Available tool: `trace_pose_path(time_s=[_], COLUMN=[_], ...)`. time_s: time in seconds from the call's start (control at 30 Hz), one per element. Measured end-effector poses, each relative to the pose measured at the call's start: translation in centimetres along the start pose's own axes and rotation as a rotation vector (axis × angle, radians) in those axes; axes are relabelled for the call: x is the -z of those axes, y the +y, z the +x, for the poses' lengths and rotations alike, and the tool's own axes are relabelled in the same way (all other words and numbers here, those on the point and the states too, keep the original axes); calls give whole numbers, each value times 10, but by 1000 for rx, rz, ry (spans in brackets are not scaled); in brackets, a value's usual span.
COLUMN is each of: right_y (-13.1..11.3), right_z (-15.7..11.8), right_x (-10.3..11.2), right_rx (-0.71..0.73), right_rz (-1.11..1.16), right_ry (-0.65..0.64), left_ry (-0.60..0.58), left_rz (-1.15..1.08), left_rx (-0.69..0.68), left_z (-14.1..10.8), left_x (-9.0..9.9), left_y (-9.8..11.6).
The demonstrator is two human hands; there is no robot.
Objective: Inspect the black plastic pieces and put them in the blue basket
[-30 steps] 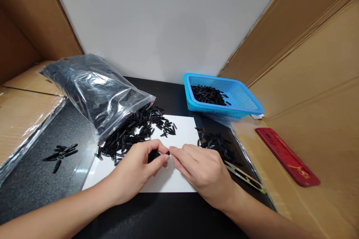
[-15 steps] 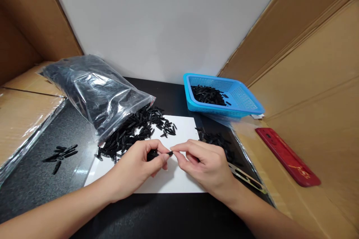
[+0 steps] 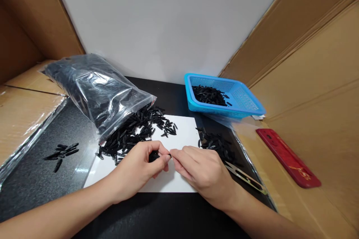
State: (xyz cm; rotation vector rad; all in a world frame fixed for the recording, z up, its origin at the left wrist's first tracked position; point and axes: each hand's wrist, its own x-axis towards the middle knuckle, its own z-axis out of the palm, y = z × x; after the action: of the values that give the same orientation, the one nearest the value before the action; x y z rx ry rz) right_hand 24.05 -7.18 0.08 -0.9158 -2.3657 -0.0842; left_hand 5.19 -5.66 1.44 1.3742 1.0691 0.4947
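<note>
My left hand (image 3: 138, 170) is closed, thumb and forefinger pinching a small, slender black piece (image 3: 169, 155) whose tip just shows. My right hand (image 3: 203, 170) meets it there, its fingers pressed together at that tip; what lies inside them is hidden. Both hands are above a white sheet (image 3: 168, 185). Beyond my left hand, a heap of similar black slivers (image 3: 120, 140) spreads over the sheet. More slivers (image 3: 215, 143) lie beyond my right hand on the dark surface.
A clear plastic bag (image 3: 95, 89) full of black pieces leans at the back left. A blue basket (image 3: 244, 99) holding slivers stands at the back right. A few slivers (image 3: 61, 153) lie far left. A metal tool with slots (image 3: 246, 179) and a red case (image 3: 288, 158) are to the right.
My right hand has rolled over, its back now turned more upward, and its fingers cover more of the black piece's tip. The left hand keeps its pinch.
</note>
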Motion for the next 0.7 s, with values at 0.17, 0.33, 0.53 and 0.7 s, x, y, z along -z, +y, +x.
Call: trace_pose_path(time_s=[0.17, 0.33, 0.53, 0.7], right_y=[-3, 6, 21, 20], right_z=[4, 7, 6, 4], right_x=[-2, 4, 10, 5], right_rx=[-169, -416, -445, -259], right_rz=[149, 250, 428, 611], right_ry=[103, 148, 25, -39], left_ry=[-6, -2, -22, -72], left_rz=[-23, -12, -118, -245], left_rx=[11, 2, 22, 52], left_z=[-3, -4, 0, 0], left_x=[-1, 2, 5, 5], left_y=[4, 7, 6, 6])
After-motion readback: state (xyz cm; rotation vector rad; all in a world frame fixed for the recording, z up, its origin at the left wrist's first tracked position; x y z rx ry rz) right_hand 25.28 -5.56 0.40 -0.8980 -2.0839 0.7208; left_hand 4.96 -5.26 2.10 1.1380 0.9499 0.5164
